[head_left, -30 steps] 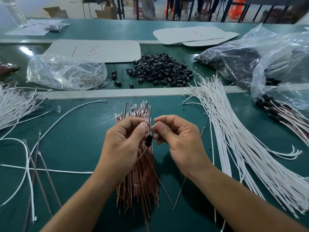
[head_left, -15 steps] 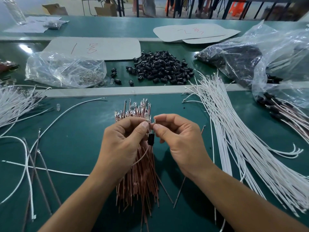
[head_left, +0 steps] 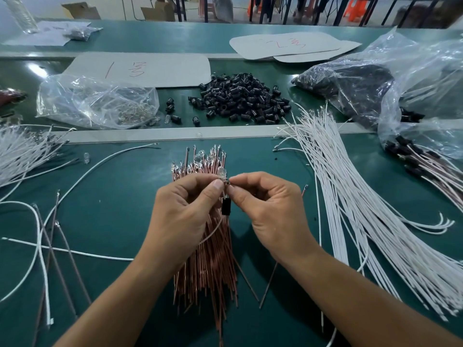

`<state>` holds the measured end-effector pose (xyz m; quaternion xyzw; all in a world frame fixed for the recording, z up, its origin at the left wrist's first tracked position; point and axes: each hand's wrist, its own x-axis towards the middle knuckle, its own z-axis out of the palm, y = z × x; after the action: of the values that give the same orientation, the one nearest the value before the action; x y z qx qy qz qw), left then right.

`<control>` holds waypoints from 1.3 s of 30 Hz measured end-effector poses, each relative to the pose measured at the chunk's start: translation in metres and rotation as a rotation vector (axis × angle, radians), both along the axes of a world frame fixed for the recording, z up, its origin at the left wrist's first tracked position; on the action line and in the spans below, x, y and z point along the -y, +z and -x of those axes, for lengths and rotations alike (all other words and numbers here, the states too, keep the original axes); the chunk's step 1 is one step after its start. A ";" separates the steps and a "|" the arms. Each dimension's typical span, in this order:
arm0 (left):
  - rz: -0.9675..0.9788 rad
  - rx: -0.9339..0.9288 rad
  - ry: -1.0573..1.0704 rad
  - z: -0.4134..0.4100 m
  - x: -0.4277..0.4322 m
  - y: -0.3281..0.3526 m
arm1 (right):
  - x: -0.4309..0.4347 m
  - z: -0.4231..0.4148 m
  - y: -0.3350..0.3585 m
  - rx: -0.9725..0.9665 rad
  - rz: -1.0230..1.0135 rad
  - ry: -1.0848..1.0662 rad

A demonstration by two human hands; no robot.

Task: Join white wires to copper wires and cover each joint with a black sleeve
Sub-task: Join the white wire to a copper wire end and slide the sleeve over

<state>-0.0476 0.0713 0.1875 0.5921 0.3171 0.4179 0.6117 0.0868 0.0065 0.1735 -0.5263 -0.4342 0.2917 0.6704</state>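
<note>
My left hand and my right hand meet above a bundle of copper wires lying on the green table. Both pinch a thin wire joint between thumb and forefinger. A small clear bulb sticks up just above the fingertips. A black sleeve hangs on the wire directly below the pinch. A white wire curves down from my left hand. A fan of white wires lies to the right. Loose black sleeves are heaped further back.
A clear bag of small clear parts sits back left. Bigger plastic bags lie back right, with finished sleeved wires below them. More white wires and loose strands spread on the left. Cardboard sheets lie behind.
Both hands have lifted slightly and stayed pinched together. The clear bulb now shows above the fingertips, and the black sleeve hangs a little lower below them.
</note>
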 end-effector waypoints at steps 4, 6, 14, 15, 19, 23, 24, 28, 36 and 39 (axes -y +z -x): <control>-0.023 -0.026 0.014 0.000 -0.001 -0.001 | 0.000 -0.001 -0.001 -0.001 -0.006 0.007; -0.043 -0.040 0.014 0.000 -0.001 0.000 | 0.000 0.000 -0.001 -0.003 -0.008 0.012; -0.086 -0.070 0.021 0.001 -0.002 0.001 | 0.001 -0.001 0.001 -0.022 -0.007 0.031; -0.087 -0.073 0.019 0.002 -0.002 0.001 | 0.002 -0.001 0.001 -0.025 -0.008 0.034; -0.123 -0.105 0.003 0.003 -0.002 0.002 | 0.002 0.000 -0.001 -0.011 -0.004 0.037; -0.162 -0.123 -0.028 0.005 -0.002 0.004 | 0.003 0.000 -0.003 0.041 0.007 0.031; -0.165 -0.128 -0.035 0.005 -0.003 0.003 | 0.003 -0.001 -0.003 0.051 0.010 0.030; -0.175 -0.152 -0.035 0.008 -0.006 0.001 | 0.003 -0.001 -0.004 0.106 0.013 0.027; -0.052 -0.194 -0.169 0.008 -0.008 0.001 | 0.002 -0.010 0.005 0.211 0.122 0.104; -0.055 -0.236 -0.260 0.010 -0.008 0.002 | 0.004 -0.023 0.013 0.370 0.165 0.244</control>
<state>-0.0579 0.0792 0.1899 0.6896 0.2958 0.2717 0.6026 0.1097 0.0022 0.1862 -0.5674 -0.5847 0.3038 0.4938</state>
